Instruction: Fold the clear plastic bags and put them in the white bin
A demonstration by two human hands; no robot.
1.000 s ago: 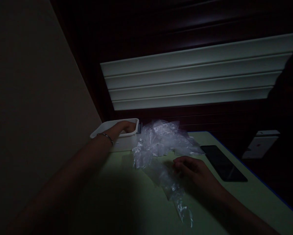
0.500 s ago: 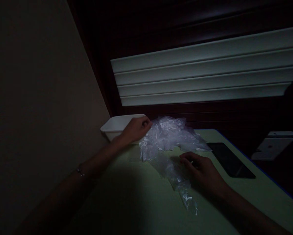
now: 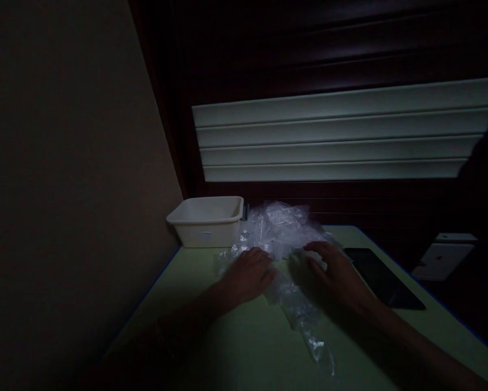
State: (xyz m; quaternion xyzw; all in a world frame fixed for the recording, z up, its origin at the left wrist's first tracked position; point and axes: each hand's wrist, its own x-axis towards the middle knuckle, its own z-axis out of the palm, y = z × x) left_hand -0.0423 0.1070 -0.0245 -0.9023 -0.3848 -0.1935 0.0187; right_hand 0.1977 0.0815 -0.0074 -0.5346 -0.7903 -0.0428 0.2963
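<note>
Clear, crinkled plastic film (image 3: 280,228) is lying heaped toward the far edge of a light-green, blue-edged table (image 3: 244,342), a thin strip of it trailing toward the near side. An open, white rectangular plastic tub (image 3: 205,233) is standing just left of the heap, near the plain wall (image 3: 85,163); a flat, black rectangular tablet-like device (image 3: 385,278) is lying on the right, near that edge. Bare green surface is showing on both sides of the strip. The left hand (image 3: 246,275) is spreading palm-down over the film's near border, fingers slightly bent; whether it is gripping any, I cannot tell. The right hand (image 3: 336,274) is hovering or resting beside the film, thumb and forefinger standing apart, with nothing visible between them.
</note>
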